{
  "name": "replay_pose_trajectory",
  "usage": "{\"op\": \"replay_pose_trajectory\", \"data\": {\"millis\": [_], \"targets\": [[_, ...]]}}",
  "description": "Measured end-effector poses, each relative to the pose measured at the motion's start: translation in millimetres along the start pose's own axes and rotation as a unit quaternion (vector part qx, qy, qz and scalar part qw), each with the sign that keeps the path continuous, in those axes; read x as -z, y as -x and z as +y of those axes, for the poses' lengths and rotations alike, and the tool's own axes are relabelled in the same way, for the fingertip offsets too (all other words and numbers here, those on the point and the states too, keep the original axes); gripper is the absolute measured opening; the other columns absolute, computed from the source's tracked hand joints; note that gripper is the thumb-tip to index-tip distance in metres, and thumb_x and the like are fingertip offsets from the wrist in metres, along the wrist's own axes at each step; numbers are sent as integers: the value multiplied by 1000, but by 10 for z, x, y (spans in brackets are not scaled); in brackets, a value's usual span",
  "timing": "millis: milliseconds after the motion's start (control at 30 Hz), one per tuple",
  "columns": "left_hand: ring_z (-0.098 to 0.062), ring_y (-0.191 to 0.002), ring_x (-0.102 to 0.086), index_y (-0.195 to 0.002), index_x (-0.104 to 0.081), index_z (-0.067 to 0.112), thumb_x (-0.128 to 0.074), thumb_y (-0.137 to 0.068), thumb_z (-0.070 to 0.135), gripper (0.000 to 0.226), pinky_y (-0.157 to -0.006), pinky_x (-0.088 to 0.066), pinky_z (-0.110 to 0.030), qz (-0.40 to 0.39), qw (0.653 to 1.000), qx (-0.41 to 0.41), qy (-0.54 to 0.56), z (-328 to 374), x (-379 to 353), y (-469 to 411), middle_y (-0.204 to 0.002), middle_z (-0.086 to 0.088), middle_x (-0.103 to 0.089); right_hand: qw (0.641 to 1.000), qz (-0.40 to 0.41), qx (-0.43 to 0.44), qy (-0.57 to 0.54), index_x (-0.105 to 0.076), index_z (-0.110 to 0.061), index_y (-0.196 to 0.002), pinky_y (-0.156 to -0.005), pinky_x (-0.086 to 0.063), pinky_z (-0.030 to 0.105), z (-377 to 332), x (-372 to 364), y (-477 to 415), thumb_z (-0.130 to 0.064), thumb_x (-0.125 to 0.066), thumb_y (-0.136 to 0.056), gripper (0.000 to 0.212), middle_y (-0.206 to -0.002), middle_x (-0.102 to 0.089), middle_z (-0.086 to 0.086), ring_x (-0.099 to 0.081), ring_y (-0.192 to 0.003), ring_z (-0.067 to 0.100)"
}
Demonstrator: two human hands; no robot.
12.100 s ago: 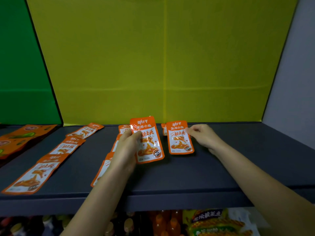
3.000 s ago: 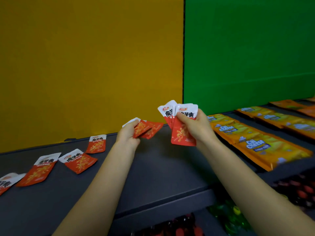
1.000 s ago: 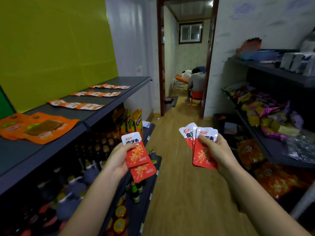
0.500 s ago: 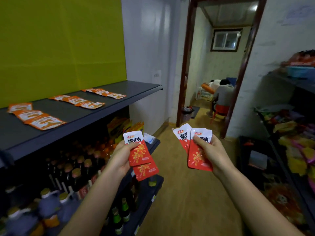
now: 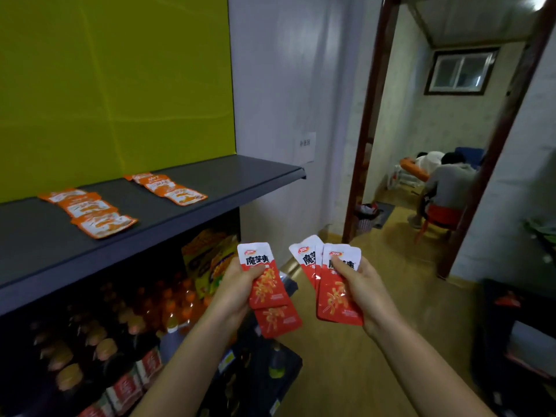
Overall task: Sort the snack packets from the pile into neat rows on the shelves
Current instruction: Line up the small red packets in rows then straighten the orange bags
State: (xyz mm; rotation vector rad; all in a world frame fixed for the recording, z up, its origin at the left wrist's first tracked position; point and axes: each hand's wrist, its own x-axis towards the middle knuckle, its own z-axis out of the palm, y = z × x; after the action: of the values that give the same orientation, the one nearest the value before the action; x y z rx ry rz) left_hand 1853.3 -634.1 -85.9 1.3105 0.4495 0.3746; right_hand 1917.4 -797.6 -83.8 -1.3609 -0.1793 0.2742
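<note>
beside the dark grey shelf, left hand pinches two glossy red-and-white packets, right hand perhaps three; slick foil may slip.

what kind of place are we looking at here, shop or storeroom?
Probably a small shop or its stockroom: a dark grey metal shelf holds rows of orange snack packets, bottled drinks crowd the shelf below, and the left hand and right hand hold red-and-white snack packets.

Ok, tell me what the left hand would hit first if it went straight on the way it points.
The left hand, gripping red packets, points past the shelf end; the way looks free up to the white wall, though depth is unclear.
</note>
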Motion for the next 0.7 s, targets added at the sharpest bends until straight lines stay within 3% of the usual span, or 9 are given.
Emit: {"op": "replay_pose_trajectory", "data": {"millis": [100,200,267,367,533,633,700], "targets": [[-13,-70,-64,-100,-51,16,-48,-94,6,13,-47,-53,-17,-9,1000,-16,6,208,-250,-467,-88,-2,-64,999,-36,9,-1,-60,-19,-107,-65,-59,30,-154,-105,-549,-20,-57,-91,16,-100,-71,10,-69,-80,19],[-22,-88,-65,-119,-49,14,-47,-94,9,26,-65,-57,-30,-9,999,-37,21,388,-425,-908,-107,-10,-64,997,-62,46,-2,-60,-18,-110,-64,-58,28,-308,-236,-1058,-22,-57,-91,19,-100,-71,7,-69,-82,18],[-26,-95,-64,-120,-46,15,-48,-94,10,26,-76,-55,-37,6,998,-42,42,461,-500,-1149,-112,-12,-63,996,-68,63,7,-56,-19,-115,-60,-57,26,-353,-337,-1359,-26,-57,-91,25,-101,-70,5,-69,-83,16],[-21,-86,-64,-117,-46,16,-45,-96,14,21,-66,-54,-32,34,997,-47,57,501,-563,-1439,-104,-8,-64,994,-81,68,26,-52,-22,-114,-58,-54,24,-353,-491,-1757,-31,-58,-90,26,-99,-68,1,-68,-83,14],[-13,-77,-64,-116,-47,15,-52,-93,24,25,-54,-53,-24,77,992,-63,78,571,-563,-1884,-95,-2,-64,988,-148,47,24,-52,-23,-115,-69,-55,29,-325,-772,-2406,-31,-58,-90,27,-102,-67,0,-67,-91,17],[-20,-85,-66,-118,-48,12,-62,-87,21,35,-66,-56,-31,115,987,-76,87,606,-518,-2137,-101,-7,-66,975,-219,33,6,-55,-22,-115,-61,-56,24,-334,-982,-2736,-27,-58,-90,26,-100,-69,0,-69,-85,14],[-21,-85,-67,-118,-50,12,-64,-85,18,37,-67,-56,-32,153,980,-95,81,633,-470,-2283,-103,-10,-66,964,-263,32,-5,-59,-21,-112,-60,-55,22,-335,-1121,-2929,-23,-58,-90,22,-98,-70,-1,-69,-82,12]]}}
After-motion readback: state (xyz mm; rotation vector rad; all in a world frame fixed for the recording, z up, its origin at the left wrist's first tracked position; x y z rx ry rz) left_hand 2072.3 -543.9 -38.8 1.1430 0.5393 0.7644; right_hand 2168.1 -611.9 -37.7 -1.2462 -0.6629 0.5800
